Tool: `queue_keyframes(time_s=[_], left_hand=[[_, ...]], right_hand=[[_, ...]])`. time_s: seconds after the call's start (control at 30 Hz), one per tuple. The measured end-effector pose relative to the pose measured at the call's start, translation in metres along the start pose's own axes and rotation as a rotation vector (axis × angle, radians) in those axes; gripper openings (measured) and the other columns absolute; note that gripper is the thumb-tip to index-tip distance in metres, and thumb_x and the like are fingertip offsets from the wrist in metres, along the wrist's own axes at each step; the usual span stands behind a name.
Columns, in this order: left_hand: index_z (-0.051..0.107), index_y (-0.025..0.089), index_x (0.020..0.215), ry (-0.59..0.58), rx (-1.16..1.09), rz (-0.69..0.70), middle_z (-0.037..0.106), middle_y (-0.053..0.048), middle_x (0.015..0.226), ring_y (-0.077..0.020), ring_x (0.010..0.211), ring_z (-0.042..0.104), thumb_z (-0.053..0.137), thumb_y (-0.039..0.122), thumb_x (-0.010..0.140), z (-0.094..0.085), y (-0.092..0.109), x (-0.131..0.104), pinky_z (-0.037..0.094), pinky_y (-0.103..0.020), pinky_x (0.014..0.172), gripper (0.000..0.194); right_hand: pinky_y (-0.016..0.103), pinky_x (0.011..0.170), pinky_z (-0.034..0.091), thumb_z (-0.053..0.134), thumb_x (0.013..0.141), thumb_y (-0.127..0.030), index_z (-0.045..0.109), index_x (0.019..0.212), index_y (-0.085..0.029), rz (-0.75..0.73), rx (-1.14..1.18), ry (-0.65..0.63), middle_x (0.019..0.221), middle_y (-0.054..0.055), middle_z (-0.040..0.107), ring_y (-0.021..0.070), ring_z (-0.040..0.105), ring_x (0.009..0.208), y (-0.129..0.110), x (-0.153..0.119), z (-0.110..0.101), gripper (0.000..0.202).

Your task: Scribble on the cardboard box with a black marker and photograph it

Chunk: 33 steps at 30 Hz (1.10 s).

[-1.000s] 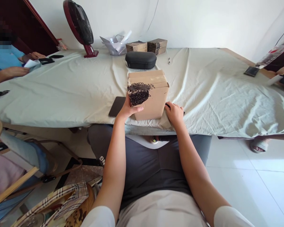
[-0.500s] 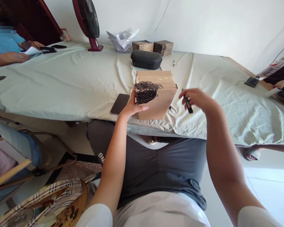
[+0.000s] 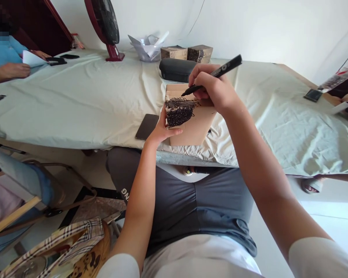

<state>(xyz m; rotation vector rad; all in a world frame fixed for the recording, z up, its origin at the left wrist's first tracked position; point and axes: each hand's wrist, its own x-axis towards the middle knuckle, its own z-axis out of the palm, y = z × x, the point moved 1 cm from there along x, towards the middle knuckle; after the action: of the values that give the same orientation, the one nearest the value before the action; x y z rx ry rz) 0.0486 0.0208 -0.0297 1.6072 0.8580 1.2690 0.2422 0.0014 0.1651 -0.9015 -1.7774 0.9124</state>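
A brown cardboard box (image 3: 195,127) stands at the near edge of the cloth-covered table, with a dense black scribble (image 3: 179,114) on its left corner. My left hand (image 3: 162,131) grips the box by its left side, thumb on the near face. Above the box, my right hand (image 3: 213,87) pinches a black marker pen (image 3: 227,66). The pen's tip points down and left, close to the scribbled upper edge; whether it touches the cardboard I cannot tell. A dark phone-like slab (image 3: 147,126) lies on the cloth left of the box.
Behind the box are a black case (image 3: 175,69), two small cardboard boxes (image 3: 200,53) and a clear basket (image 3: 147,50) of papers. A dark red fan (image 3: 113,52) stands back left. A person in blue (image 3: 5,58) holds paper at the far left. A plaid bag (image 3: 87,233) sits below left.
My right hand has moved left and up from beside the box to over its top, turning the marker pen so its tip points at the scribble. My left hand keeps its hold.
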Motion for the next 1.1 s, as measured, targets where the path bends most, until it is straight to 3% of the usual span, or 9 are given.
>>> queue_keyframes(time_s=[0.17, 0.3, 0.57, 0.7, 0.83, 0.9, 0.93, 1.0, 1.1], left_hand=[[0.021, 0.032, 0.174, -0.003, 0.000, 0.000, 0.031, -0.017, 0.180, -0.0429, 0.165, 0.038, 0.102, 0.056, 0.059, 0.001, 0.002, -0.001, 0.049, -0.054, 0.127, 0.143], [0.024, 0.031, 0.173, 0.001, 0.001, 0.009, 0.035, -0.017, 0.179, -0.0432, 0.165, 0.037, 0.102, 0.057, 0.058, 0.001, 0.005, -0.001, 0.045, -0.056, 0.130, 0.141], [0.025, 0.029, 0.173, -0.002, 0.019, 0.022, 0.038, -0.019, 0.177, -0.0441, 0.163, 0.040, 0.101, 0.059, 0.061, 0.001, 0.004, -0.002, 0.045, -0.055, 0.129, 0.139], [0.026, 0.029, 0.172, -0.002, 0.029, 0.028, 0.038, -0.019, 0.177, -0.0435, 0.164, 0.039, 0.101, 0.062, 0.058, 0.000, 0.001, -0.001, 0.040, -0.056, 0.132, 0.140], [0.026, 0.031, 0.171, 0.015, 0.004, -0.001, 0.040, -0.019, 0.176, -0.0430, 0.161, 0.044, 0.102, 0.064, 0.055, 0.000, 0.000, -0.001, 0.041, -0.057, 0.131, 0.142], [0.029, 0.031, 0.170, 0.028, 0.008, -0.008, 0.045, -0.019, 0.172, -0.0426, 0.158, 0.047, 0.101, 0.066, 0.056, 0.000, 0.001, -0.001, 0.040, -0.058, 0.131, 0.139], [0.030, 0.031, 0.169, 0.027, 0.014, -0.004, 0.047, -0.019, 0.171, -0.0422, 0.157, 0.049, 0.101, 0.067, 0.056, 0.000, 0.002, -0.002, 0.041, -0.057, 0.130, 0.138], [0.033, 0.030, 0.167, 0.014, 0.018, 0.010, 0.048, -0.019, 0.170, -0.0418, 0.156, 0.050, 0.100, 0.068, 0.056, 0.000, 0.005, -0.002, 0.043, -0.056, 0.129, 0.135], [0.037, 0.029, 0.163, 0.006, 0.017, 0.025, 0.045, -0.019, 0.172, -0.0425, 0.156, 0.050, 0.100, 0.070, 0.055, 0.001, 0.008, -0.001, 0.044, -0.056, 0.128, 0.132]], right_hand=[[0.031, 0.050, 0.033, 0.070, 0.088, -0.037, 0.051, 0.066, -0.027, -0.016, -0.076, 0.079, 0.055, -0.003, 0.039, 0.0148, 0.039, 0.053, 0.002, -0.011, -0.005, 0.031], [0.029, 0.051, 0.035, 0.071, 0.088, -0.033, 0.048, 0.068, -0.026, -0.010, -0.075, 0.027, 0.055, -0.005, 0.038, 0.0129, 0.039, 0.053, 0.003, -0.013, -0.003, 0.031], [0.027, 0.057, 0.034, 0.054, 0.088, -0.006, 0.053, 0.066, -0.022, -0.050, -0.089, 0.095, 0.054, -0.006, 0.038, 0.0114, 0.038, 0.055, 0.005, -0.012, 0.000, 0.027], [0.026, 0.055, 0.036, 0.064, 0.096, -0.020, 0.057, 0.073, -0.022, -0.125, -0.051, 0.039, 0.056, -0.006, 0.046, 0.0109, 0.046, 0.055, 0.008, -0.009, 0.000, 0.025], [0.026, 0.048, 0.028, 0.068, 0.102, -0.052, 0.053, 0.078, -0.026, -0.301, 0.060, 0.446, 0.054, -0.010, 0.034, 0.0089, 0.035, 0.046, 0.021, -0.020, -0.020, 0.039], [0.027, 0.045, 0.027, 0.076, 0.095, -0.055, 0.051, 0.075, -0.027, -0.248, 0.057, 0.603, 0.052, -0.010, 0.036, 0.0093, 0.032, 0.045, 0.035, -0.035, -0.037, 0.042], [0.028, 0.045, 0.028, 0.081, 0.089, -0.050, 0.056, 0.080, -0.027, -0.186, 0.051, 0.652, 0.055, -0.009, 0.047, 0.0104, 0.038, 0.046, 0.044, -0.045, -0.046, 0.034], [0.029, 0.050, 0.043, 0.082, 0.084, -0.046, 0.064, 0.098, -0.028, -0.019, 0.043, 0.581, 0.079, -0.001, 0.071, 0.0139, 0.058, 0.057, 0.065, -0.068, -0.062, 0.030], [0.033, 0.063, 0.057, 0.066, 0.088, -0.051, 0.063, 0.110, -0.030, 0.229, 0.225, 0.459, 0.111, 0.005, 0.079, 0.0194, 0.074, 0.077, 0.100, -0.102, -0.078, 0.031]])
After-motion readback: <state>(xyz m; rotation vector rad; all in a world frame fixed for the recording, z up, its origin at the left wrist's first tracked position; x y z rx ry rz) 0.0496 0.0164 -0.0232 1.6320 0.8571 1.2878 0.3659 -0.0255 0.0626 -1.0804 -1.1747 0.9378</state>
